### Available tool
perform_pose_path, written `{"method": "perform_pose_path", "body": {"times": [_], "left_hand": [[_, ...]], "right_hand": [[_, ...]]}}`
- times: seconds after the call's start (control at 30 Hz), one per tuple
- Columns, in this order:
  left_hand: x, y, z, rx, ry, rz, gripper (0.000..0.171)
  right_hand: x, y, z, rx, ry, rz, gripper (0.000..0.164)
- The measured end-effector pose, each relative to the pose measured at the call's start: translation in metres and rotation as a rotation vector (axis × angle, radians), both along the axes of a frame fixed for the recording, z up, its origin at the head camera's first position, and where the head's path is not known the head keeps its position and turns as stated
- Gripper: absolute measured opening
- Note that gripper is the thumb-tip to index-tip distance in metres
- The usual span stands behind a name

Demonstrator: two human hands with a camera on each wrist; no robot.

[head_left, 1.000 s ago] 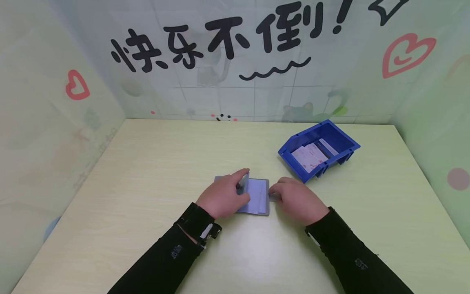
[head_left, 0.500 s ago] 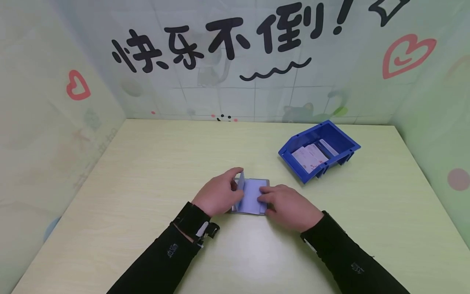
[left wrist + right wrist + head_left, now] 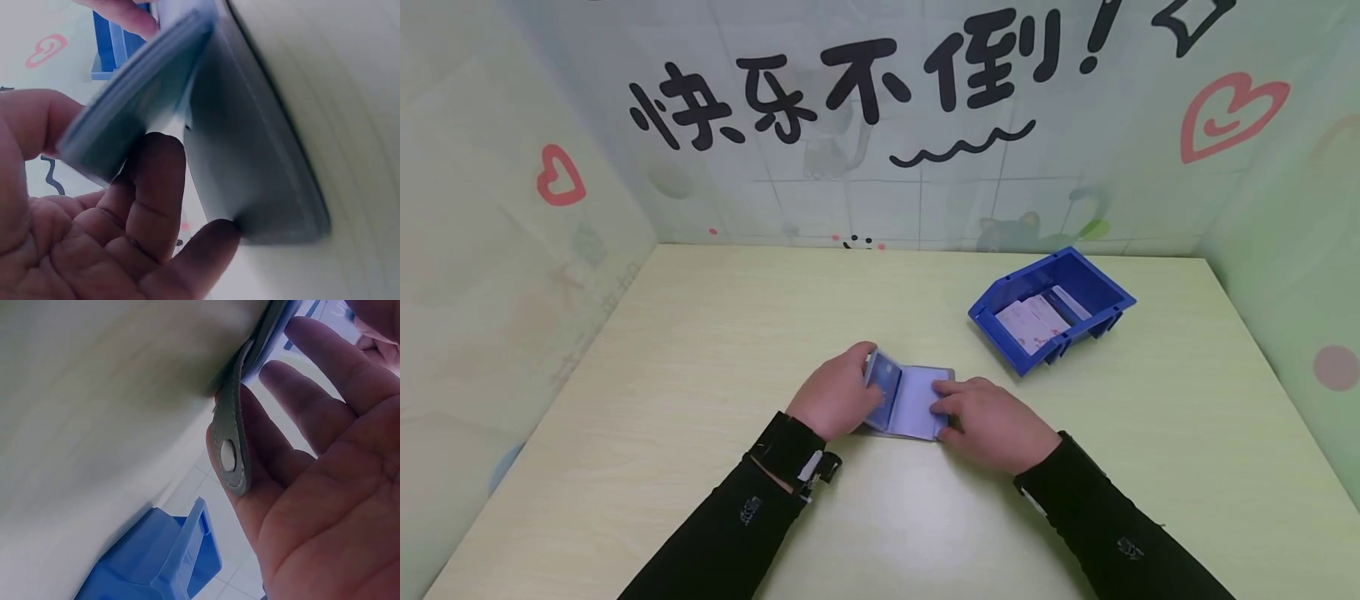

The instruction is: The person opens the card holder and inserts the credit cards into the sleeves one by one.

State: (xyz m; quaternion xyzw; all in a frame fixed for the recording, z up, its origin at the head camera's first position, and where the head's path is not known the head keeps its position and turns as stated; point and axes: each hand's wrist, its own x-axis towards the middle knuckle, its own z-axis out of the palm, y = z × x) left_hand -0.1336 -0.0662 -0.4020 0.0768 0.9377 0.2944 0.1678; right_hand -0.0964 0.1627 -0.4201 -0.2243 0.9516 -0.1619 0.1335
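A grey card holder (image 3: 916, 404) lies spread open on the table, with clear sleeves inside. My left hand (image 3: 833, 397) pinches a raised stack of sleeves (image 3: 140, 94) between thumb and fingers; its little finger touches the grey cover (image 3: 250, 144) in the left wrist view. On the right-hand page rest the fingertips of my right hand (image 3: 988, 421), fingers mostly straight. The holder's strap (image 3: 232, 440), with a metal snap, stands out against the right fingers in the right wrist view. A blue printed card (image 3: 886, 387) shows in the left sleeve.
A blue plastic bin (image 3: 1052, 304) stands at the back right with several pale cards (image 3: 1032, 321) in it. Printed walls (image 3: 917, 200) enclose the table (image 3: 737, 333) at the back and both sides.
My left hand has turned the sleeves leftward, showing the blue card's face. My right hand has moved from the strap at the right edge onto the right page.
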Motion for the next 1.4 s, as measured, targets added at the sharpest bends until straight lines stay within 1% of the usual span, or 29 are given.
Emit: {"method": "perform_pose_path", "body": {"times": [0.1, 0.23, 0.5, 0.8, 0.9, 0.97, 1.03, 1.17, 1.23, 1.3, 1.4], "left_hand": [[-0.001, -0.002, -0.003, -0.039, 0.013, 0.006, 0.067], [-0.003, -0.005, -0.006, -0.039, 0.012, 0.003, 0.07], [-0.005, -0.005, -0.01, -0.106, 0.071, -0.052, 0.06], [-0.007, -0.004, -0.014, -0.161, 0.085, -0.054, 0.058], [-0.007, -0.004, -0.015, -0.184, 0.104, -0.056, 0.056], [-0.006, -0.003, -0.015, -0.196, 0.124, -0.069, 0.055], [-0.005, -0.002, -0.015, -0.199, 0.139, -0.102, 0.054], [-0.003, -0.001, -0.015, -0.207, 0.129, -0.166, 0.061], [-0.002, -0.001, -0.015, -0.218, 0.125, -0.177, 0.065], [0.0, -0.002, -0.015, -0.228, 0.136, -0.176, 0.066], [0.002, -0.002, -0.015, -0.238, 0.153, -0.168, 0.066]], "right_hand": [[0.0, 0.0, 0.001, 0.004, -0.007, -0.011, 0.037], [0.0, 0.001, 0.002, 0.004, -0.003, -0.016, 0.036], [-0.002, 0.004, 0.001, 0.005, -0.001, -0.03, 0.035], [-0.003, 0.004, 0.004, 0.009, -0.009, -0.052, 0.034], [-0.003, 0.005, 0.005, 0.005, -0.008, -0.056, 0.033], [-0.002, 0.005, 0.005, 0.002, -0.005, -0.059, 0.033], [-0.002, 0.004, 0.004, 0.0, 0.002, -0.058, 0.032], [-0.002, 0.005, 0.005, -0.013, 0.015, -0.056, 0.037], [-0.003, 0.008, 0.009, -0.055, 0.026, -0.059, 0.038], [-0.005, 0.014, 0.017, -0.099, 0.056, -0.077, 0.038], [-0.012, 0.027, 0.036, -0.146, 0.091, -0.148, 0.037]]}}
